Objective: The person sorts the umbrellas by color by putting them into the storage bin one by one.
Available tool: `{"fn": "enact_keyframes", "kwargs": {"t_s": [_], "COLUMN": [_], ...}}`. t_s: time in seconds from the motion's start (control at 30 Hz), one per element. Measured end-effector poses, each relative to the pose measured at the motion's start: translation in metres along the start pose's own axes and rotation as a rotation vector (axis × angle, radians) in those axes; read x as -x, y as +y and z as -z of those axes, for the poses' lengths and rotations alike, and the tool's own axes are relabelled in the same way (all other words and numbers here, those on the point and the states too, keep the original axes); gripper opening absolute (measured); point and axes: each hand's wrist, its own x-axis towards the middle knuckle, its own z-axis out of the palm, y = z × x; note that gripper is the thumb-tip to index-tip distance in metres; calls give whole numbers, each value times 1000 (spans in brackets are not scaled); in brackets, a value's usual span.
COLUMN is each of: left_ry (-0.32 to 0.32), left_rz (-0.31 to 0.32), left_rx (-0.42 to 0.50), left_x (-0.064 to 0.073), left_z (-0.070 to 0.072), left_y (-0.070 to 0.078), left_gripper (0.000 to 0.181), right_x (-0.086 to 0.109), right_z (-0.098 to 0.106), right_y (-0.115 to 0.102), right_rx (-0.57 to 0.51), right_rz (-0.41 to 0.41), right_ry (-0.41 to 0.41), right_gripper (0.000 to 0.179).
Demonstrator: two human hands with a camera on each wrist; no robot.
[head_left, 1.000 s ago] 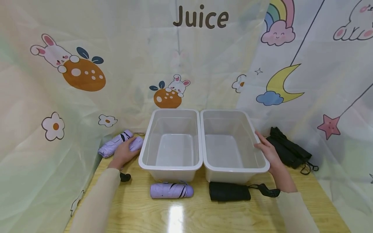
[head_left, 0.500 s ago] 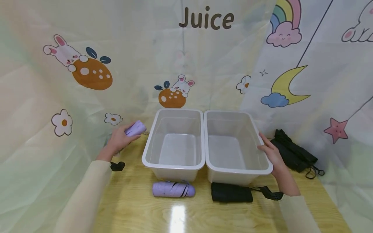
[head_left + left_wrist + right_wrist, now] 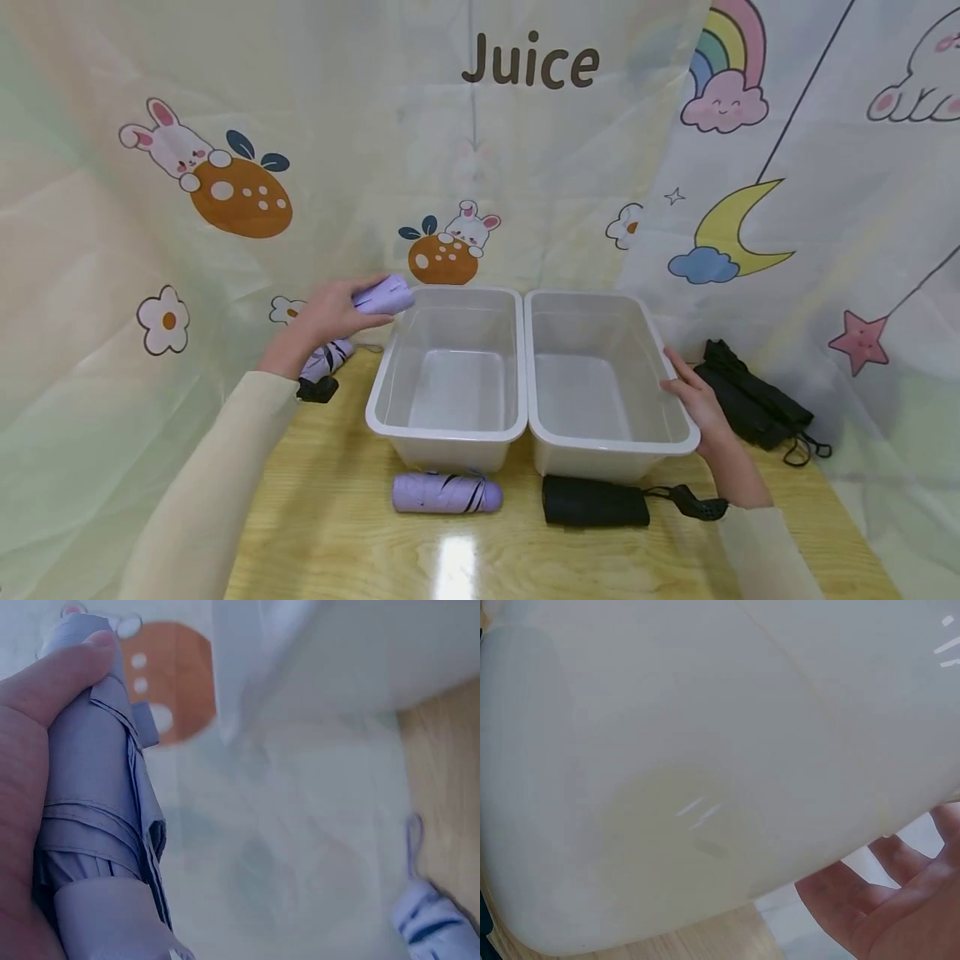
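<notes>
At left, one lilac umbrella (image 3: 327, 360), partly hidden, lies on the table (image 3: 360, 533). The left hand (image 3: 330, 315) curls around a second umbrella (image 3: 384, 296), by the eleven o'clock corner of the left bin (image 3: 446, 435); whether it touches the rim, I cannot tell. I think it is better to grip firmly over the loose flap (image 3: 145, 793) and to pass well above the rim. At this bin's six o'clock lies a third umbrella (image 3: 446, 493); at the right bin's (image 3: 611, 447) six o'clock, a black one (image 3: 592, 502). The right hand (image 3: 701, 402) holds that bin's three o'clock side, fingers spread outside; gentle bracing seems enough. Beyond lies a black bundle (image 3: 753, 396).
</notes>
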Motion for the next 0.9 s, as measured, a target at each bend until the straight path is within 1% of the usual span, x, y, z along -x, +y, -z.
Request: {"fn": "enact_keyframes", "kwargs": {"t_s": [0.1, 0.17, 0.3, 0.4, 0.5, 0.53, 0.6, 0.73, 0.9], "left_ry": [-68, -114, -214, -239, -243, -249, -271, -307, -322], "left_rz": [-35, -60, -112, -166, -191, -192, -174, -119, -85], "left_rx": [-40, -57, -24, 5, 23, 35, 56, 69, 80], "left_x": [-17, -29, -50, -64, -73, -76, -79, -81, -82], "left_z": [-4, -9, -26, -42, -59, -65, -76, -98, -122], "left_y": [18, 29, 50, 61, 67, 69, 71, 71, 64], "left_gripper": [76, 76, 74, 73, 73, 73, 74, 75, 74], "right_x": [0, 0, -1, -1, 0, 0, 1, 2, 2], "right_z": [1, 1, 1, 1, 2, 2, 2, 1, 0], "right_y": [1, 2, 3, 2, 1, 1, 2, 3, 3], "right_rx": [7, 19, 24, 16, 3, 2, -7, -2, 1], "right_rz": [6, 10, -9, -13, -3, -3, -10, -14, 7], "right_ry": [3, 4, 5, 8, 8, 6, 5, 5, -5], "right_gripper": [66, 65, 66, 66, 66, 66, 66, 66, 65]}}
